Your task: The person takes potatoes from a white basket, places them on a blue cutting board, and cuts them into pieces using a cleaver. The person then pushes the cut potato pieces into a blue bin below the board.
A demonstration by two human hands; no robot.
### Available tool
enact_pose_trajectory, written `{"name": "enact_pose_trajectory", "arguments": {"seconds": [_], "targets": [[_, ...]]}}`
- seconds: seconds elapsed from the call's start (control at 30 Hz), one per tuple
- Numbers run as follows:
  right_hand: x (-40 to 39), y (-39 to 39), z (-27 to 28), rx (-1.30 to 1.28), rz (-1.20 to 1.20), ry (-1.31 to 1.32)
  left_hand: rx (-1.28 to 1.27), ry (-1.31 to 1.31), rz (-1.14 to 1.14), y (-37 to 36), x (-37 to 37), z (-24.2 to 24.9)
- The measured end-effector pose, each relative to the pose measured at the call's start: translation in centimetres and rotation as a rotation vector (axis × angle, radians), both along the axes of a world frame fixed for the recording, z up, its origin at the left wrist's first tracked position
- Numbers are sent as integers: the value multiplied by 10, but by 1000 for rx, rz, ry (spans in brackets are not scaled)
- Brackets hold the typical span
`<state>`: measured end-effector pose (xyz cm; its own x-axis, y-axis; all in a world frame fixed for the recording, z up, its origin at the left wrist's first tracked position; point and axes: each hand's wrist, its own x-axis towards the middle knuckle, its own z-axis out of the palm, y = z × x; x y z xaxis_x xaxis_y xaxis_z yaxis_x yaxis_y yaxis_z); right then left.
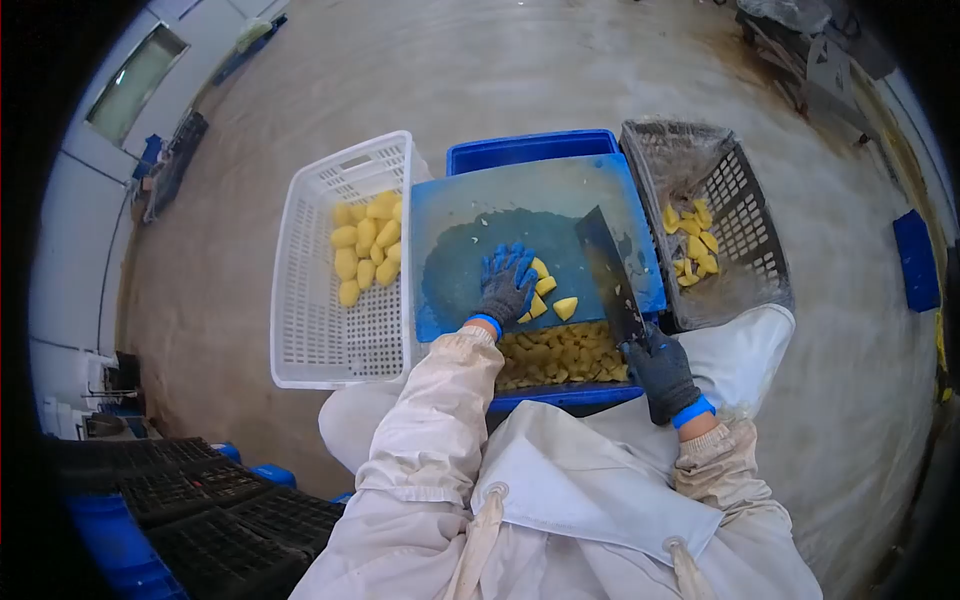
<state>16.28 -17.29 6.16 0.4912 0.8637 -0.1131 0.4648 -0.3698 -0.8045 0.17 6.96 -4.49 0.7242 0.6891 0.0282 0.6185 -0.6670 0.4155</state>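
Observation:
My left hand, in a dark glove with blue fingertips, lies on the blue cutting board with its fingers stretched out. Several cut potato pieces lie against its right side; whether the palm covers any more is hidden. My right hand, also gloved, is wrapped round the handle of a cleaver. The cleaver's broad dark blade points away from me over the right part of the board, apart from the pieces. Below the board's near edge, a blue crate holds many potato chunks.
On the left, a white plastic basket holds several whole peeled potatoes. To the right, a dirty dark basket contains yellow potato pieces. Stacked black crates stand at the lower left, and a blue crate at far right.

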Motion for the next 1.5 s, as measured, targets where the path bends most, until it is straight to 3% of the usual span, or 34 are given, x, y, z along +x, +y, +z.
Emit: {"name": "enact_pose_trajectory", "arguments": {"seconds": [0.1,0.17,0.23,0.3,0.37,0.47,0.5,0.57,0.6,0.67,0.8,0.87,1.03,1.17,1.23,1.3,1.43,1.5], "targets": [[-2,1,2,-14,12,-67,37,-6,-8,-11,9,-5],[-1,3,-1,-1,-36,75,70,18,-21,-25,16,-6],[-2,4,0,3,-59,126,175,-48,-277,-48,19,3],[0,4,1,5,-87,175,175,-88,-378,-69,13,15],[3,2,2,53,-48,19,166,-129,-484,-86,5,24],[4,0,-6,157,-83,85,72,-212,-790,-92,-25,26],[4,0,-7,140,-85,93,52,-210,-789,-88,-36,37],[6,2,-1,129,-58,-4,-397,94,-645,-78,-55,73],[2,6,10,-18,-184,286,-409,98,-645,-71,-66,68],[4,7,7,-13,-183,273,-392,101,-452,-63,-86,51],[3,8,8,47,-206,291,-386,276,-488,-52,-96,20],[2,6,7,64,-222,314,-442,540,-490,-56,-90,7],[4,2,12,62,-304,429,-583,526,-429,-77,-44,-41],[19,-14,-9,49,-275,327,-567,515,-439,-103,-3,-107],[26,-16,-5,-87,-273,334,-514,520,-389,-108,8,-105],[34,-22,-17,-57,-270,306,-508,506,-280,-110,17,-106],[37,-23,-6,-30,-342,452,-506,609,-451,-95,11,-82],[38,-23,-2,-64,-351,503,-828,-4,-312,-94,-8,-66]]}}
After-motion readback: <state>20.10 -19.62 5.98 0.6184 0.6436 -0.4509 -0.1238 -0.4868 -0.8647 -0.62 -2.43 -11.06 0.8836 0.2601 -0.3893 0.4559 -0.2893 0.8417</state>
